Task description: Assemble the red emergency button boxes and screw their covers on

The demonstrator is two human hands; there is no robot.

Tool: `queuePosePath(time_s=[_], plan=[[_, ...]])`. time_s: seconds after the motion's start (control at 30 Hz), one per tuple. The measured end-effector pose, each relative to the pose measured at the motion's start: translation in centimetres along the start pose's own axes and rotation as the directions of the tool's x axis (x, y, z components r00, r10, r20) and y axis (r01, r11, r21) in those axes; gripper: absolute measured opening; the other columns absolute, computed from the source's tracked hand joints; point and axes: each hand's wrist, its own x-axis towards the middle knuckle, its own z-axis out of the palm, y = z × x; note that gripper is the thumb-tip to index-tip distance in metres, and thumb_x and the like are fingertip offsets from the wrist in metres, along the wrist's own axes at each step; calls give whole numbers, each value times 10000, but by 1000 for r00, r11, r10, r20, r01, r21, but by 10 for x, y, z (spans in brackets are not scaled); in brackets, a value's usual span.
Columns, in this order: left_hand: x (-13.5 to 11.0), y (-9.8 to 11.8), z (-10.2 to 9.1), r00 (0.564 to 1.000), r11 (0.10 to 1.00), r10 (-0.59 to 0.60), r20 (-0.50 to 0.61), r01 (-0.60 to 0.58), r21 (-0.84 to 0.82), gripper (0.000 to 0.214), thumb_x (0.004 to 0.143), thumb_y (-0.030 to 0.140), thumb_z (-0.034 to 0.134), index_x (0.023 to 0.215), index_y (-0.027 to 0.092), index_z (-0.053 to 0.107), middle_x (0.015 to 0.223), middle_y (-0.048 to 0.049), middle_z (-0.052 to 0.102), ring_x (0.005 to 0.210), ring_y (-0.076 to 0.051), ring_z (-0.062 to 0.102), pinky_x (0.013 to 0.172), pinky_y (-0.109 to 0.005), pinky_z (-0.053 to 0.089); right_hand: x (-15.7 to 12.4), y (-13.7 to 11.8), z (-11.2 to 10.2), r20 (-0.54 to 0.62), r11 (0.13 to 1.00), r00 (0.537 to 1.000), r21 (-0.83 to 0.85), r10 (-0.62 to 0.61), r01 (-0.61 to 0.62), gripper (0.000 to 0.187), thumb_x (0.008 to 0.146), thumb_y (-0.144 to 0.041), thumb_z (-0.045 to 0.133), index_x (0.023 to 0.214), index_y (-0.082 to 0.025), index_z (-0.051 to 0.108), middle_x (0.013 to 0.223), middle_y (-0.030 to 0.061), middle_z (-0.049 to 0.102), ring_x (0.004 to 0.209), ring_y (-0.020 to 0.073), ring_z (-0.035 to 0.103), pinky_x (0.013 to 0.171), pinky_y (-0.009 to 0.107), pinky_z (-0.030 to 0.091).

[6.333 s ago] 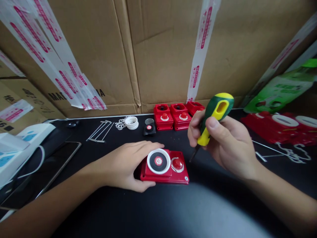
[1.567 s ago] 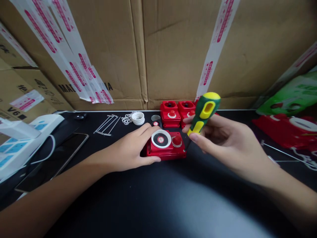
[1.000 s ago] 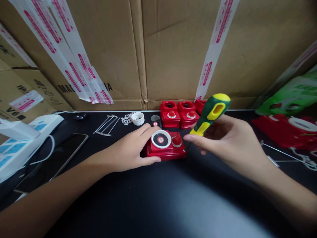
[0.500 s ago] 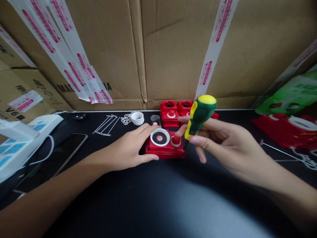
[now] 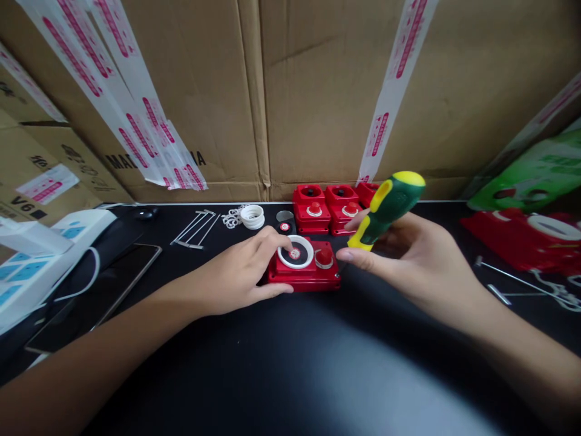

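Note:
My left hand (image 5: 247,266) grips the left side of a red box (image 5: 308,281) lying on the black table. Its thumb lies along the front edge, and a fingertip rests on the white-ringed round disc (image 5: 302,257). To the right of the disc, a red knob (image 5: 324,259) stands in a pale collar. In my right hand (image 5: 408,260) is a screwdriver (image 5: 388,209) with a green and yellow handle, tilted to the right and held between thumb and fingers. The shaft is mostly hidden by the fingers. The screwdriver is beside the box's right end.
Several similar red boxes (image 5: 312,212) stand behind, against a cardboard carton (image 5: 318,109). White rings (image 5: 252,217), a white chain (image 5: 231,219) and metal T-shaped rods (image 5: 195,230) lie left of them. A phone (image 5: 95,297) and power strip (image 5: 49,254) are at left; more red parts (image 5: 531,239) at right.
My right hand and the screwdriver have moved right and away from the box's corner. A finger of my left hand has come onto the disc.

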Motion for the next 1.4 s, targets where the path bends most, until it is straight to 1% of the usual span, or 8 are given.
queuePosePath(time_s=[0.3, 0.47, 0.57, 0.77, 0.93, 1.1, 1.23, 1.4], plan=[[0, 3, -3, 1000, 1000, 11, 28, -11, 26, 445, 1057, 479, 605, 1389, 236, 436, 1366, -129, 572, 1261, -314, 631, 1090, -470, 545, -1, -4, -6, 85, 994, 996, 104, 12, -21, 327, 754, -271, 958, 1011, -263, 756, 787, -44, 756, 521, 110, 633, 488, 227, 539], [0, 4, -3, 999, 999, -27, 38, 26, 22, 444, 1057, 475, 596, 1405, 239, 453, 1432, -144, 560, 1314, -338, 621, 1104, -490, 547, -4, -12, -8, 211, 994, 977, 107, -19, -4, 208, 908, -296, 837, 1087, -233, 752, 977, 7, 771, 555, 95, 627, 595, 257, 594], [0, 4, -4, 998, 999, -34, 58, 33, 29, 451, 1062, 476, 584, 1423, 238, 454, 1474, -149, 536, 1355, -348, 600, 1122, -500, 539, -6, -12, -6, 247, 997, 968, 69, -39, 23, 285, 970, -336, 768, 1234, -233, 734, 882, 6, 741, 634, 130, 648, 696, 290, 610], [0, 5, -5, 998, 998, 10, 55, -13, 61, 432, 1075, 467, 574, 1406, 211, 465, 1427, -148, 543, 1315, -319, 606, 1116, -478, 536, -6, 2, -1, 175, 996, 981, -16, -80, 84, 299, 917, -348, 828, 1194, -273, 745, 971, 10, 728, 741, 150, 642, 663, 261, 567], [0, 4, -3, 999, 997, 32, 26, -34, 69, 425, 1068, 463, 585, 1392, 213, 466, 1414, -153, 545, 1281, -321, 628, 1080, -475, 554, -2, 4, -1, 67, 996, 994, 1, -86, 86, 239, 841, -345, 898, 971, -268, 712, 848, -17, 702, 730, 171, 643, 651, 278, 555], [-1, 2, -1, 999, 999, 8, 33, -9, 45, 449, 1047, 472, 616, 1388, 238, 440, 1400, -131, 560, 1273, -319, 640, 1068, -483, 562, -3, -3, -2, -2, 996, 997, 21, -84, 84, 309, 745, -315, 965, 934, -276, 724, 810, -32, 706, 667, 157, 668, 640, 277, 583], [-2, 2, 1, 999, 999, -12, 37, 10, 53, 478, 1039, 493, 622, 1385, 235, 416, 1385, -140, 565, 1231, -327, 657, 1045, -502, 571, -4, -6, -2, 1, 996, 998, 54, -68, 68, 348, 707, -269, 982, 955, -280, 739, 840, -28, 722, 616, 141, 681, 617, 272, 597], [-2, 1, 2, 999, 998, 0, 36, -3, 63, 476, 1041, 478, 624, 1385, 233, 403, 1372, -139, 562, 1202, -323, 663, 1022, -501, 579, -4, -4, -4, 57, 995, 993, 30, -99, 98, 381, 746, -193, 937, 1056, -343, 774, 908, -26, 757, 738, 189, 728, 737, 325, 637]])
